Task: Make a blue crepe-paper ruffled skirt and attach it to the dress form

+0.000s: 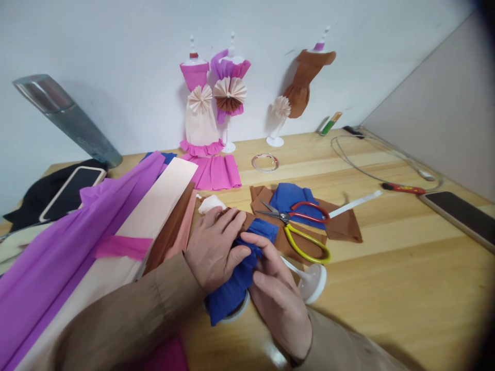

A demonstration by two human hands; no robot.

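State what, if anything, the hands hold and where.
Left hand and right hand touch the ruffled blue crepe-like piece at its gathers; actual grip cannot be told.

Wooden worktop point(386, 293), busiest at back and left.
Capped bottle point(71, 121), back-left corner. Mini dress forms point(195, 77) along back edge; thin ring point(266, 170) just in front. Cable point(426, 175) near back-right corner, smartphone point(464, 214) by right edge. Brown sheets point(348, 224) mid-worktop.

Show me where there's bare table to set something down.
Widest: the table at near right, between the tipped stand and the right phone. Smaller: a patch between the ring and green tube. Crowded: the left, under the purple sheet, and the middle, where the left hand, right hand, blue piece and scissors sit close.
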